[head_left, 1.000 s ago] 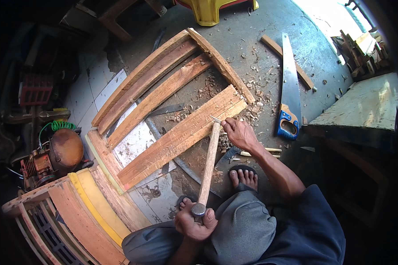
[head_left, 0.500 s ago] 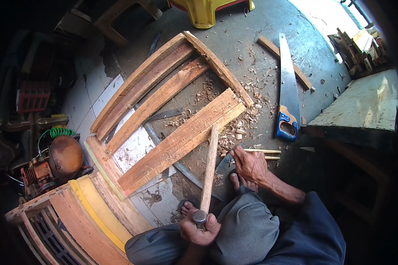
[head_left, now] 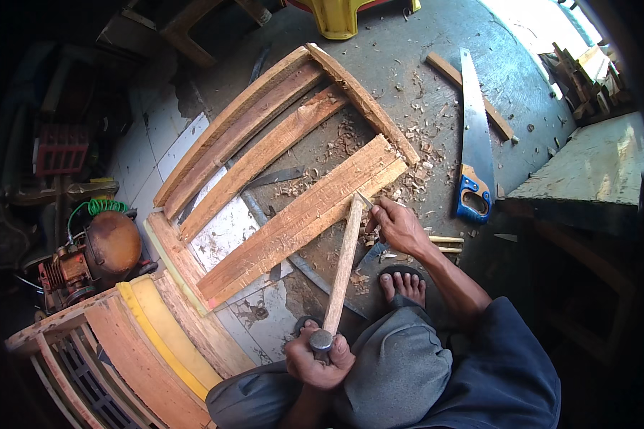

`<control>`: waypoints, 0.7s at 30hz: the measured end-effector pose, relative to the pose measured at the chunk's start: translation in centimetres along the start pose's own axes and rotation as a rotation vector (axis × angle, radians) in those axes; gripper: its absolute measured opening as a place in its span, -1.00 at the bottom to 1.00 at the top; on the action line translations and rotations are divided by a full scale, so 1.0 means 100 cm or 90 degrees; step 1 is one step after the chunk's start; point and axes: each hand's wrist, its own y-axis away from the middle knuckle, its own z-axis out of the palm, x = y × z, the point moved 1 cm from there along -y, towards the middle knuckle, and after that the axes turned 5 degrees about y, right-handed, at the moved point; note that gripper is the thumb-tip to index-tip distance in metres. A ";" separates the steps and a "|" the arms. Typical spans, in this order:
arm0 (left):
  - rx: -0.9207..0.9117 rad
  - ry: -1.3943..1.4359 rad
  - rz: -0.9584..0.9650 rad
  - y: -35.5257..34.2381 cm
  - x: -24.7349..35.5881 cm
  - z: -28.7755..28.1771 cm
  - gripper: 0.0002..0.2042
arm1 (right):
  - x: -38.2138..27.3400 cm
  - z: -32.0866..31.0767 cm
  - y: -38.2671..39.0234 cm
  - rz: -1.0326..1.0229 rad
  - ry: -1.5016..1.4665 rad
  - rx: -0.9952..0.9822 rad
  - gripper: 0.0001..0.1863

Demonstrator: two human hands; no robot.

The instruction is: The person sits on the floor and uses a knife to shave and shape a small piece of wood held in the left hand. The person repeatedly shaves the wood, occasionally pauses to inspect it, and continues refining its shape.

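Note:
My left hand [head_left: 318,363] is closed around a hammer [head_left: 343,268] just below its metal head. The hammer's wooden handle reaches up to the near edge of a broad wooden slat [head_left: 304,207]. Beside that handle end, my right hand [head_left: 397,225] pinches a thin pointed piece [head_left: 364,199] against the slat's edge; its exact kind is too small to tell. The slat belongs to a curved wooden frame [head_left: 236,121] lying on the floor, with several slats between its two end rails.
A handsaw [head_left: 475,143] and a wooden strip [head_left: 472,96] lie at right, near a worn bench [head_left: 587,168]. Wood shavings [head_left: 422,161] litter the floor. An air compressor [head_left: 96,254] and another slatted wooden piece [head_left: 129,343] stand at left. A yellow stool [head_left: 336,18] is at the far side.
My right hand has moved up and left from the floor by the light sticks to the slat's edge, now with the thin piece. The left hand still grips the hammer.

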 end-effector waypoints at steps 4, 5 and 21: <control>-0.001 0.002 0.028 -0.001 -0.005 0.002 -0.41 | -0.001 0.008 -0.005 -0.080 0.390 0.167 -0.78; 0.009 0.007 0.029 0.001 -0.006 0.003 -0.40 | -0.002 0.009 -0.004 -0.095 0.402 0.183 -0.81; 0.036 0.014 0.002 -0.001 -0.007 0.006 -0.36 | -0.034 -0.012 0.047 -0.279 0.405 0.116 -0.87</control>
